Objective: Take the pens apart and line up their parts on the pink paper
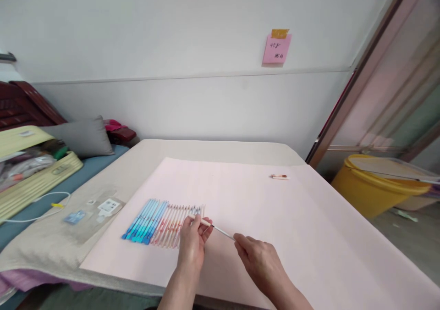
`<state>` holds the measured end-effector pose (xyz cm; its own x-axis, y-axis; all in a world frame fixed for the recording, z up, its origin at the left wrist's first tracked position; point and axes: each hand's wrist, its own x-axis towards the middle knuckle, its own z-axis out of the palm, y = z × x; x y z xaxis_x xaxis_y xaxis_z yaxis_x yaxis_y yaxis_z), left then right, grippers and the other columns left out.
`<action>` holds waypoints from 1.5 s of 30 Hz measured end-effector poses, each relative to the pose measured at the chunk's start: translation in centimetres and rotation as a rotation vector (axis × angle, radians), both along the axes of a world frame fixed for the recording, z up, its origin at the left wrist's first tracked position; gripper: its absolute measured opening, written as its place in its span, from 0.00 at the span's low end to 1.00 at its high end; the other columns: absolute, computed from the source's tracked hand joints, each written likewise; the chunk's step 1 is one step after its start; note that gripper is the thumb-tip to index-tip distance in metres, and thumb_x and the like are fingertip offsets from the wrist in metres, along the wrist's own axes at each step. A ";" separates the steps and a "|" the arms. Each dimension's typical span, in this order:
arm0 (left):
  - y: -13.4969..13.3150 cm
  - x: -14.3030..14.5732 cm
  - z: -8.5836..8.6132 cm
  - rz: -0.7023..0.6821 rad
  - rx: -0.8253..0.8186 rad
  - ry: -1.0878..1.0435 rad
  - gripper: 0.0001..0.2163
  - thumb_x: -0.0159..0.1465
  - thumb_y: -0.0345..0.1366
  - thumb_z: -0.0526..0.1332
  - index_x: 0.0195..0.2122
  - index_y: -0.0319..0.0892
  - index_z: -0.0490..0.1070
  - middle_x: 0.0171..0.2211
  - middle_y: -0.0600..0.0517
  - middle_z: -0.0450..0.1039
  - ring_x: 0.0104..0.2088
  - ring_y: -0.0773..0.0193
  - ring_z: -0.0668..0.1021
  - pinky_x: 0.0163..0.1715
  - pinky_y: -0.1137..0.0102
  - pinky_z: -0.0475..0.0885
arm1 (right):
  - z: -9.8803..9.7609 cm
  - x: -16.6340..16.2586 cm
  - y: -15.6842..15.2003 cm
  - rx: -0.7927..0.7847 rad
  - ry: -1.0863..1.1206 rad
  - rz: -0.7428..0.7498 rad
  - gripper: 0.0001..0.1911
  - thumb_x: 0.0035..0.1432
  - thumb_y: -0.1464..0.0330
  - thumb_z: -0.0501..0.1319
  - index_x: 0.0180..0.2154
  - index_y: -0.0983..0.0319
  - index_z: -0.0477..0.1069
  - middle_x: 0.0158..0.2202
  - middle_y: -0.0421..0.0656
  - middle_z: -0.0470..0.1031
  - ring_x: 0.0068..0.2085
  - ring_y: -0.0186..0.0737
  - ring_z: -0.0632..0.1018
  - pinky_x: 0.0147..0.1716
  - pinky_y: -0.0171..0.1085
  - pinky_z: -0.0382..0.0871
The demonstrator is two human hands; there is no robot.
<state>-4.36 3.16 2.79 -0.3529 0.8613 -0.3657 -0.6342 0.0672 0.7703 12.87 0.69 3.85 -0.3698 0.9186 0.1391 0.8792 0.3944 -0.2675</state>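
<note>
My left hand (193, 239) is closed around a pale cream pen barrel (206, 223) above the pink sheet. My right hand (257, 255) pinches the far end of a thin white pen refill (224, 232). The refill's dark tip meets the barrel's open end; I cannot tell how far inside it reaches. Beside and partly behind my left hand lies a neat row of pens: blue pens (146, 222) on the left, pale pens with red and orange patterns (172, 223) on the right. At the far right of the sheet lie small pen parts (279, 177).
A pink paper sheet (240, 186) covers much of the beige table. Clear plastic packaging (99, 211) lies left of it. A yellow-green box of items (41, 172) stands at far left, a yellow bin (371, 186) at right. A pink note (277, 48) hangs on the wall.
</note>
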 end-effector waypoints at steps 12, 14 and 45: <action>0.2 -0.5 0.4 0.055 0.032 -0.042 0.05 0.56 0.30 0.59 0.26 0.39 0.62 0.24 0.48 0.73 0.28 0.65 0.78 0.29 0.70 0.74 | 1.8 1.0 0.4 -0.113 0.135 0.003 0.12 0.60 0.67 0.45 0.28 0.56 0.63 0.22 0.36 0.72 0.23 0.35 0.71 0.23 0.32 0.52; 0.2 -0.4 0.4 0.055 0.026 -0.054 0.06 0.56 0.30 0.59 0.25 0.39 0.62 0.24 0.48 0.73 0.28 0.65 0.77 0.29 0.70 0.74 | 1.9 0.9 0.3 -0.110 0.150 0.001 0.12 0.60 0.68 0.45 0.28 0.56 0.63 0.21 0.36 0.71 0.22 0.34 0.70 0.22 0.32 0.52; 0.1 -0.3 0.2 0.055 -0.035 -0.071 0.06 0.57 0.29 0.59 0.25 0.39 0.61 0.25 0.46 0.73 0.27 0.65 0.77 0.26 0.71 0.73 | 1.9 0.4 0.0 -0.112 0.099 0.013 0.10 0.59 0.69 0.46 0.27 0.56 0.61 0.20 0.34 0.70 0.22 0.33 0.69 0.22 0.31 0.51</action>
<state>-4.65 3.31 2.95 -0.3712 0.8275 -0.4213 -0.6905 0.0574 0.7211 13.28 0.69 5.75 -0.3713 0.9257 0.0727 0.8412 0.3685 -0.3958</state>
